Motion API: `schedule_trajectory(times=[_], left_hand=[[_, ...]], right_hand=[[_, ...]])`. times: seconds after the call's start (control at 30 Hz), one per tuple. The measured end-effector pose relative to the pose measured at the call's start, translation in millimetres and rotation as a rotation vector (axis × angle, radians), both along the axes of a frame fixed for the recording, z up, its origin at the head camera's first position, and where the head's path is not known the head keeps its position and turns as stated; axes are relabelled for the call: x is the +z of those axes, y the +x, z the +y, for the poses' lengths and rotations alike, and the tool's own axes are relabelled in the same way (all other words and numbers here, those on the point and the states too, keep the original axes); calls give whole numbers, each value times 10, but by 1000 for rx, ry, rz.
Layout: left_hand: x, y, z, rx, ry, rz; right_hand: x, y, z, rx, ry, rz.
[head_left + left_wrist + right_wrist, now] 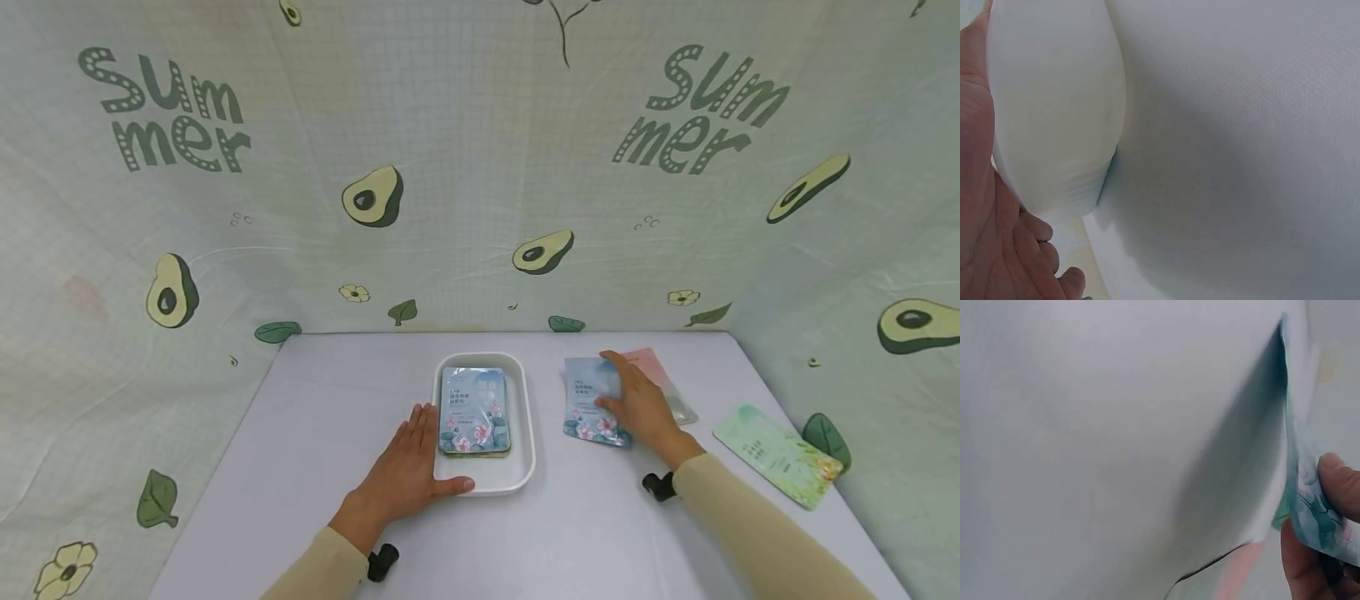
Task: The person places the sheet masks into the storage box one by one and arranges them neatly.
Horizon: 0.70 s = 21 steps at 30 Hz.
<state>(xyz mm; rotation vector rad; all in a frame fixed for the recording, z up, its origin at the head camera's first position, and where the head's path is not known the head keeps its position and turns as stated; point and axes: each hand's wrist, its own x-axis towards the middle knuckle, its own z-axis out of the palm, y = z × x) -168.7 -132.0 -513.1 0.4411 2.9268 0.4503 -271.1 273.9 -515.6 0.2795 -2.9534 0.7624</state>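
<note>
My right hand (pixel 643 404) pinches a light-blue face mask packet (pixel 588 392) printed with pink flowers. In the right wrist view, the thumb lies on the printed face of this packet (pixel 1316 506) and a finger is behind it; the packet is raised on edge above the white surface. My left hand (pixel 405 462) rests against the left side of a white tray (pixel 522 442), fingers straight along its wall and thumb over the near rim. The left wrist view shows the tray's outer wall (pixel 1060 106) beside the palm. A stack of packets (pixel 474 408), a blue one on top, lies inside the tray.
A pink-and-grey packet (pixel 678 400) lies partly behind my right hand. Farther right, a green packet (pixel 780 454) lies aslant near the right edge of the white table (pixel 337 375). A patterned cloth (pixel 450 250) rises along the back and sides.
</note>
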Motion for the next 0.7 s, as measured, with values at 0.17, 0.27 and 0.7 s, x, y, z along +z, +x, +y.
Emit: schedule_trajectory(times=[0.17,0.27,0.7], left_hand=[[-7,0,-8,3,8,-1],[-3,1,-10,3,14,4],[2,10,-2,-3,3,9]], right_hand=[[98,8,-46,-37,-109,-58],[153,4,-61,-55,-170,-82],[311,2,-107,-115,-318,-97]])
